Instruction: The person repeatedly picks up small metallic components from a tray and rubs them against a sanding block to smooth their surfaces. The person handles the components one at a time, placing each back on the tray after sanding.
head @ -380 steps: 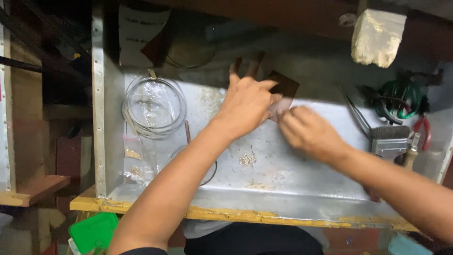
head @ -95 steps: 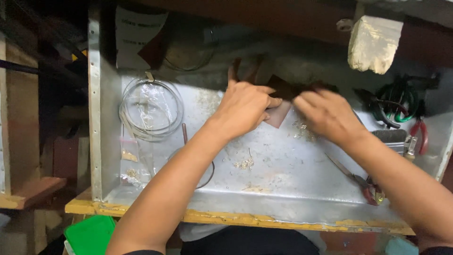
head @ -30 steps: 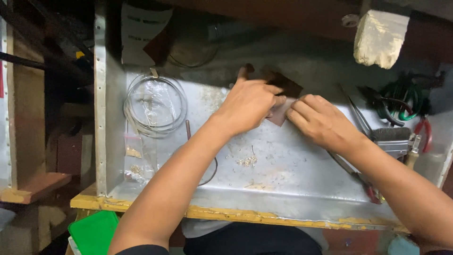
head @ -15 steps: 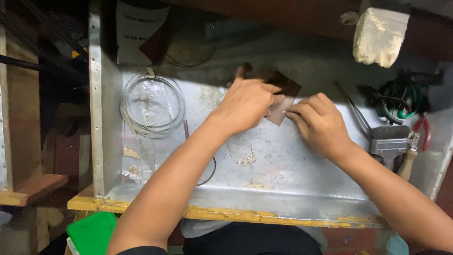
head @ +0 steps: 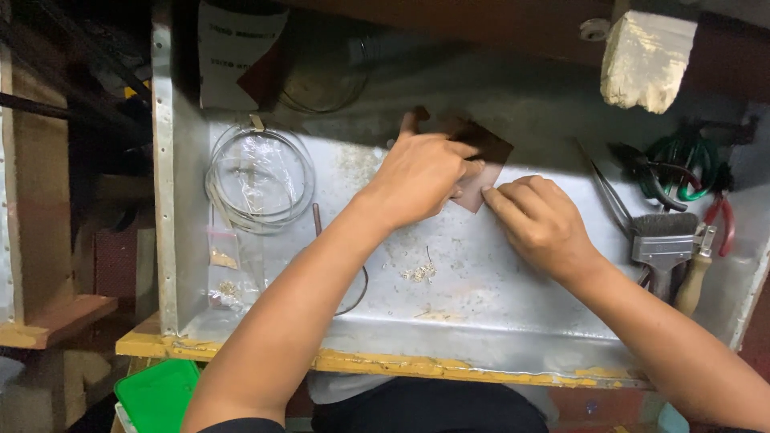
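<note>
My left hand (head: 421, 172) lies palm down on a dark brown sheet (head: 481, 148) at the back of a metal tray (head: 497, 321), pinning it. My right hand (head: 539, 220) rests just to its right, fingertips curled against the sheet's lighter lower corner (head: 473, 196); whether they pinch something small is hidden. A little heap of pale metal bits (head: 419, 273) lies on the tray in front of both hands.
A coil of wire with clear plastic (head: 258, 178) lies at the tray's left, small bags (head: 223, 273) below it. A brush (head: 662, 240), tweezers (head: 603, 188) and pliers (head: 670, 172) sit at right. A pale block (head: 646, 58) hangs above; a green box (head: 156, 397) stands below left.
My right hand has drawn back in from the right and slightly down, closing on the sheet's corner. My left hand has stayed pressed on the sheet.
</note>
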